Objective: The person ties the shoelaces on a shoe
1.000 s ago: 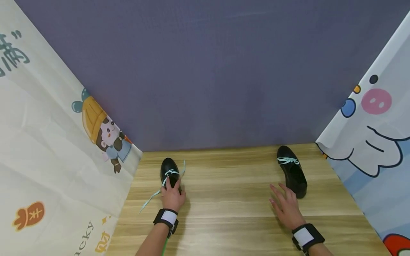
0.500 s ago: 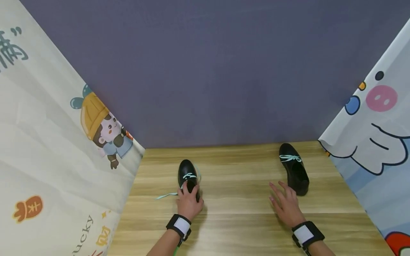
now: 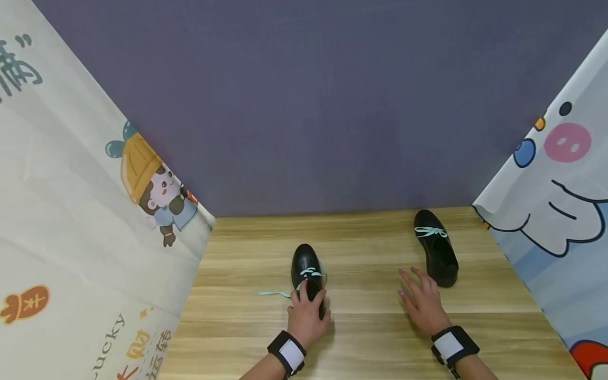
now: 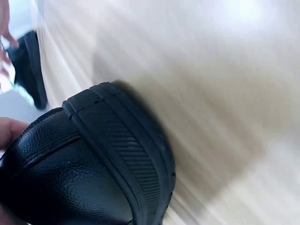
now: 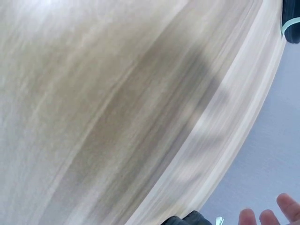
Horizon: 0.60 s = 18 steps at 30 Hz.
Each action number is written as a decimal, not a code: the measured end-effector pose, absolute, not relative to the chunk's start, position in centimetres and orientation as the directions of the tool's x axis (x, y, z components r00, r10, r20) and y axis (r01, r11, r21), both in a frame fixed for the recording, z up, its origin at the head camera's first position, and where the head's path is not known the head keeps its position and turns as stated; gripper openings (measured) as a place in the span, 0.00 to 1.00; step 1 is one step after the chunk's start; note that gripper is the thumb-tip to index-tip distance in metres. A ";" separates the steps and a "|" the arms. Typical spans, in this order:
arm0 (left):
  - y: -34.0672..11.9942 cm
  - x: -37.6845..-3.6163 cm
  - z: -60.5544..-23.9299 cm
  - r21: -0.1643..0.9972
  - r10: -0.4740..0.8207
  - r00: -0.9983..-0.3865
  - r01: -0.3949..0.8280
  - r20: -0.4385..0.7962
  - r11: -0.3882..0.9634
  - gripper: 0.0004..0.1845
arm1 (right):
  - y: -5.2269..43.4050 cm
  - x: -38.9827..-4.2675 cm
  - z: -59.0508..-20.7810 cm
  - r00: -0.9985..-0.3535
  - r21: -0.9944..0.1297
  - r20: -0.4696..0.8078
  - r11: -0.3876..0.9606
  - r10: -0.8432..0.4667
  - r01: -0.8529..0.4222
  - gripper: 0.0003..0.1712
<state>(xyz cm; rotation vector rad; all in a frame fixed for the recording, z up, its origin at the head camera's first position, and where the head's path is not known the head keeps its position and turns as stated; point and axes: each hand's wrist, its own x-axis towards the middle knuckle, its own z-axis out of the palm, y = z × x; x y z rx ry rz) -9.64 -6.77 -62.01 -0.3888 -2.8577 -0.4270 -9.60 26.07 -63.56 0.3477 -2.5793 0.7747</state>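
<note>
Left hand (image 3: 309, 321): grip clamped on the left black shoe (image 3: 304, 258), toward its heel
Right hand (image 3: 426, 306): grip apart, fingers spread, just beside the right black shoe (image 3: 444, 266)

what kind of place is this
Probably a small screened-off work booth: a wood-grain surface, a plain dark purplish-grey backdrop behind it, and cartoon-printed sheets along both sides.

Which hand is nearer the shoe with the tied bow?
Right. The right hand is beside that shoe, near its heel; the left hand is well left of it, gripping the other shoe.
</note>
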 end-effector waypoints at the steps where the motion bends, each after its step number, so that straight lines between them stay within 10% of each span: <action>1: -6.4 -9.3 -61.9 0.245 0.237 -0.941 0.296 0.241 0.923 0.26 | 26.0 -9.6 -63.5 -0.881 -0.467 0.459 0.812 -0.114 -0.349 0.31; 18: -1.8 -3.7 -61.7 0.173 0.441 -0.869 0.481 0.223 0.859 0.29 | 24.8 -9.5 -64.0 -0.856 -0.457 0.500 0.798 -0.135 -0.393 0.28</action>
